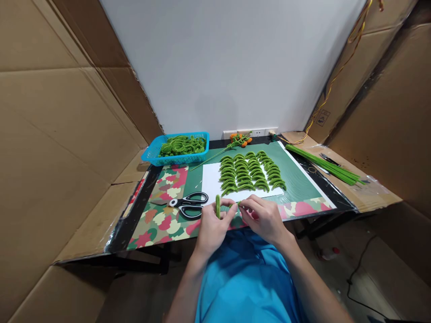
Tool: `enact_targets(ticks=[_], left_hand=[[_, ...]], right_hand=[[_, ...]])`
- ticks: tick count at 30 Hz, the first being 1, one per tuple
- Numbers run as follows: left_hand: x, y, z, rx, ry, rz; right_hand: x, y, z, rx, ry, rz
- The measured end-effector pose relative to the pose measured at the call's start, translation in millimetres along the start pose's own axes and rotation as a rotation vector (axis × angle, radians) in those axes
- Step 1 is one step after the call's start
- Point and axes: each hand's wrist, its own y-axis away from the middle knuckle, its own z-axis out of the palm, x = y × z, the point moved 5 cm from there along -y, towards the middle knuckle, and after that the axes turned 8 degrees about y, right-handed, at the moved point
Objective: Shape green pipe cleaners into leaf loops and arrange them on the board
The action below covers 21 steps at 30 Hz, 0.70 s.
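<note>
My left hand (213,229) is closed on a green pipe cleaner (217,207), part of which stands up between the fingers. With thumb and fingertips pressed together, my right hand (265,218) pinches a small green end close to the left fingertips. Whether that end belongs to the same pipe cleaner is hidden by the fingers. Just beyond both hands, curved green pipe-cleaner pieces (245,176) lie in neat columns on a white sheet (210,178). Black-and-white scissors (190,205) rest to the left of my left hand, blades pointing left.
A blue plastic basket (153,154) holds coiled green pieces at the back left. Behind the columns lies an orange-flowered stem (240,140). Straight green pipe cleaners (323,163) are bundled at the right, near tweezers (330,159). Cardboard walls (67,112) flank the table.
</note>
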Motion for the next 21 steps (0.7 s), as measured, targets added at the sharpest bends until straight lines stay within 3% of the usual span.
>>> enact_targets(ticks=[5,9,12,14,19,21], left_hand=[[-1.3,-2.2,-1.9,-0.070,0.151,-0.127],[-1.6,-1.0,-0.9,-0.134,0.229,-0.221],[0.1,-0.2,0.7,-0.181,0.248,-0.256],[2.5,0.3,1.4,-0.189,0.247,-0.262],[21.3,4.7,2.5,-0.126,-0.022,-0.077],[29.2,7.9,4.8,-0.110,-0.146,-0.009]], right_hand=[[-0.2,2.9,-7.8,0.104,0.152,-0.154],[-0.2,2.1,-10.1,0.090,0.205,-0.305],[-1.7,-0.4,-7.6,0.031,0.107,-0.294],[-0.3,-2.7,-3.8,-0.027,-0.103,-0.126],[11.7,6.3,24.7,-0.281,-1.029,0.683],[8.9,9.3,32.3,-0.420,-1.307,0.856]])
